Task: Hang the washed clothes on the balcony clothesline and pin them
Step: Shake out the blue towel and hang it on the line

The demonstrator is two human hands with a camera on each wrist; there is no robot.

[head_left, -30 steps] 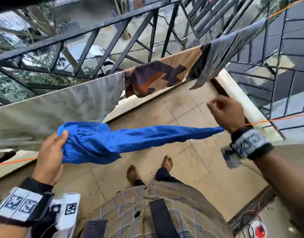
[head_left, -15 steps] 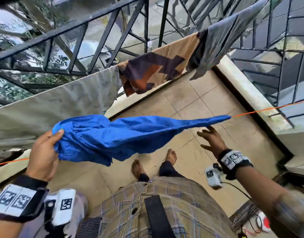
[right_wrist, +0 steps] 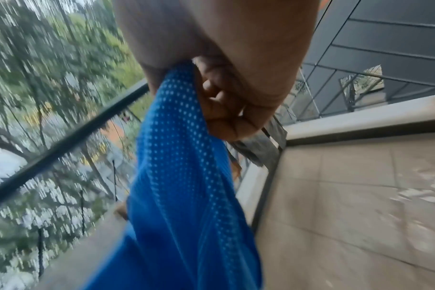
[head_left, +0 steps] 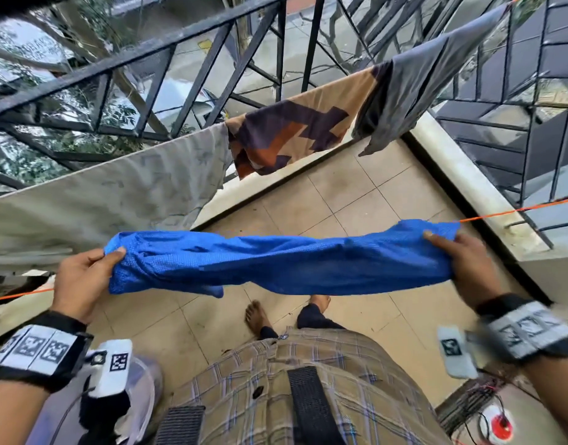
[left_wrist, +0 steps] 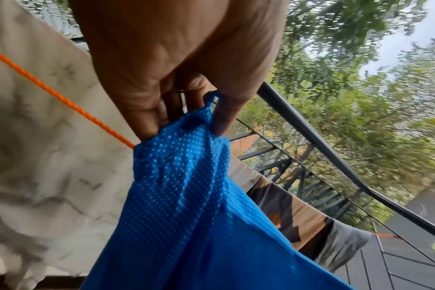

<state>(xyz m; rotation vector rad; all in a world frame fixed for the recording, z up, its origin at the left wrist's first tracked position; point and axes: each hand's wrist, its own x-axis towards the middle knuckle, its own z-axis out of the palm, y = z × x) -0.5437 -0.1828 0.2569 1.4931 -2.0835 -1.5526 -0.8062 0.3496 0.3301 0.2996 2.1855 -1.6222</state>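
Observation:
A blue mesh garment [head_left: 276, 261] lies stretched along the near orange clothesline [head_left: 516, 211]. My left hand [head_left: 83, 277] pinches its left end, thumb on top; the left wrist view shows the fingers [left_wrist: 147, 121] gripping the blue cloth [left_wrist: 186, 196] beside the orange line [left_wrist: 62, 98]. My right hand [head_left: 462, 261] grips the right end, and in the right wrist view the fingers [right_wrist: 226, 109] curl round the bunched blue fabric [right_wrist: 181, 176]. No clothespin shows in any view.
On a farther line hang a pale grey sheet [head_left: 99, 203], a tan and brown patterned cloth [head_left: 295, 133] and a grey garment [head_left: 414, 88]. A black metal railing [head_left: 147, 53] and a low ledge [head_left: 468, 187] bound the tiled balcony floor [head_left: 356, 200]. My bare feet [head_left: 257, 316] stand below.
My right hand let go of the garment's tip, dropped, then came back up and took hold of its right end. The blue garment now lies spread wider along the line.

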